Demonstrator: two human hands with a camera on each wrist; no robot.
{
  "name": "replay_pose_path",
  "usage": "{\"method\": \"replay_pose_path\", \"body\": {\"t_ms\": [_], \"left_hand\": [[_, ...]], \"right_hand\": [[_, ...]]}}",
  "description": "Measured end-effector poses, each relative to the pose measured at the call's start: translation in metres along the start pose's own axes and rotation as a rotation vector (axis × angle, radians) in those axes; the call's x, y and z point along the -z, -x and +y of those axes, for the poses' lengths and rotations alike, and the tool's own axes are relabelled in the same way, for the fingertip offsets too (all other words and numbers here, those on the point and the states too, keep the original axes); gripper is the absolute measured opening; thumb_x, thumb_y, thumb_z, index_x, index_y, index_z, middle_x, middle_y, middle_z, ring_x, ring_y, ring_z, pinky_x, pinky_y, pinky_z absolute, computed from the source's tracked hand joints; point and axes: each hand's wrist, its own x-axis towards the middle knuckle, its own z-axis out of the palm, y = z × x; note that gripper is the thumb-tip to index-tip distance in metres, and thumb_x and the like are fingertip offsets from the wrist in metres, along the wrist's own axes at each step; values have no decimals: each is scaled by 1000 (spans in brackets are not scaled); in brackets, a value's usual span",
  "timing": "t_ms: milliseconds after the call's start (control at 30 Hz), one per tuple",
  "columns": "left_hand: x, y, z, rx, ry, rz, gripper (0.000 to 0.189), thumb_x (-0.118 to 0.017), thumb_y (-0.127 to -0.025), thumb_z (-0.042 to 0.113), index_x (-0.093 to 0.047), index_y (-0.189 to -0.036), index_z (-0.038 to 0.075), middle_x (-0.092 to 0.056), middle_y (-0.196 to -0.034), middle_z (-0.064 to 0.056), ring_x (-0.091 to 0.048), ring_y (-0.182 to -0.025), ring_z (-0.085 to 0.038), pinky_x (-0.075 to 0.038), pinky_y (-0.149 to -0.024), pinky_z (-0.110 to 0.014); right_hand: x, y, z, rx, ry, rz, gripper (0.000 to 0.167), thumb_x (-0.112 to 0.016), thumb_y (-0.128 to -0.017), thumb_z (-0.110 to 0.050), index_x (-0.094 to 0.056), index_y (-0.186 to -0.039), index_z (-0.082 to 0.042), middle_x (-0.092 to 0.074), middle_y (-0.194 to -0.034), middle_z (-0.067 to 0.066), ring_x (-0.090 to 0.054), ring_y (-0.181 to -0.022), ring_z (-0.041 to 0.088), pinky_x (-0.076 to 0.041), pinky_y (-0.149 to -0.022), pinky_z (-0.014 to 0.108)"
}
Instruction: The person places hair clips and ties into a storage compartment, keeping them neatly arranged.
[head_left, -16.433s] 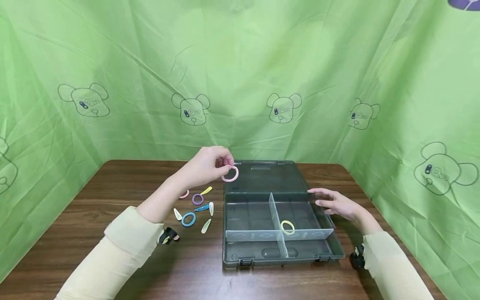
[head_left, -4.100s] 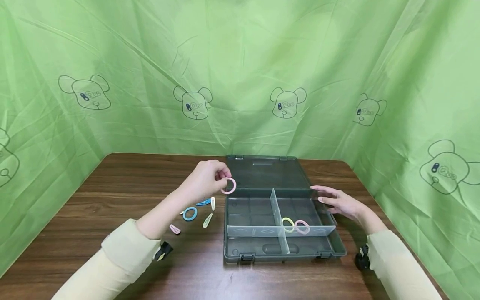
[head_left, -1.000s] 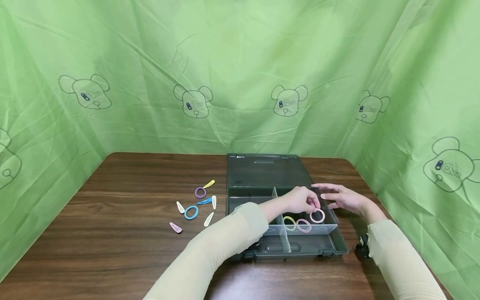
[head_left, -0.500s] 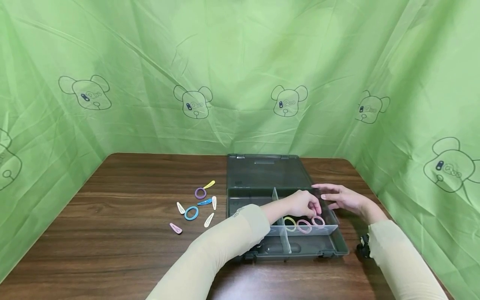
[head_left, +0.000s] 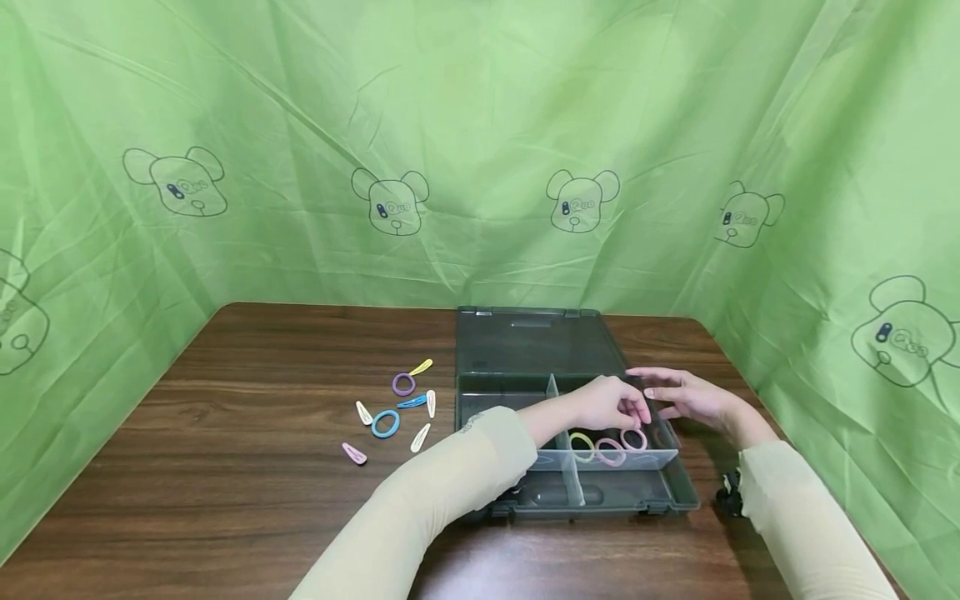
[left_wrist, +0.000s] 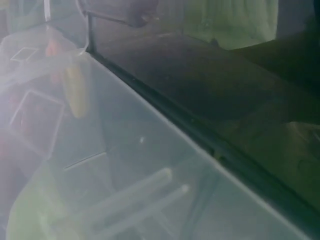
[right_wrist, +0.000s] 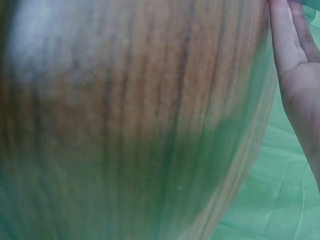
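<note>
My left hand (head_left: 609,405) reaches into the back right compartment of a dark see-through divided box (head_left: 480,504). Its fingertips are spread just above a pink hair tie (head_left: 633,440) that leans by the clear divider (head_left: 652,460). Beside that tie stand another pink hair tie (head_left: 610,452) and a yellow hair tie (head_left: 581,447). The left wrist view looks closely through the clear plastic, with the yellow tie blurred behind it. My right hand (head_left: 693,398) rests at the box's right edge, fingers extended; the right wrist view shows it (right_wrist: 300,75) at the picture's edge.
Left of the box lie a purple hair tie (head_left: 403,384), a blue hair tie (head_left: 386,423) and several snap hair clips, including a yellow one (head_left: 422,367), a blue one (head_left: 412,402) and a pink one (head_left: 354,453). The box's lid (head_left: 532,342) lies open toward the back.
My left hand has carried a second pink hair tie from the left into the back right compartment, lowered it by the divider and let it go. The right hand has stayed at the box's edge.
</note>
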Motion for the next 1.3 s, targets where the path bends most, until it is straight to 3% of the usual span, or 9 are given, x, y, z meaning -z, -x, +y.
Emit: {"method": "replay_pose_path", "body": {"t_ms": [300,400,600,800,1067,1300], "left_hand": [[18,9,11,28,-7,-71,18,-63,-90,11,-67,-107,8,-69,-94,4,-59,-84,3,-42,-77,-6],[16,9,9,43,-34,-130,22,-58,-91,5,-63,-112,7,-70,-101,1,-61,-91,1,-41,-81,-6],[7,10,5,95,-72,-259,34,-51,-89,-5,-57,-120,9,-67,-113,-1,-60,-104,-4,-40,-86,-8],[5,11,7,94,-67,-323,39,-50,-89,-8,-57,-123,11,-64,-119,1,-56,-112,-3,-37,-92,-10],[15,13,8,38,-52,-288,39,-52,-90,-6,-56,-125,10,-63,-121,1,-55,-114,-3,-36,-93,-8],[30,26,14,-8,-32,-253,36,-53,-91,-2,-55,-126,9,-62,-122,-4,-56,-115,-10,-37,-93,-9]], "right_hand": [[-3,0,-3,-28,8,8,49,-40,-100,-9,-26,-147,-6,-44,-135,-13,-55,-116,14,-46,-92,46],[-3,2,-3,-18,-6,4,48,-39,-100,-8,-26,-147,-6,-45,-136,-7,-55,-116,16,-46,-91,46],[-3,1,-2,4,-30,-31,48,-37,-101,-6,-24,-147,-5,-38,-142,17,-54,-118,19,-47,-91,45],[-3,1,-3,-1,-26,-26,49,-37,-100,-6,-24,-147,-5,-36,-144,20,-52,-120,20,-47,-91,45],[-4,1,-7,-31,4,9,49,-40,-100,-10,-26,-147,-7,-41,-140,1,-53,-118,15,-47,-91,44],[-7,3,-6,-46,11,33,49,-41,-100,-11,-26,-147,-7,-37,-142,-4,-53,-118,11,-45,-94,47]]}}
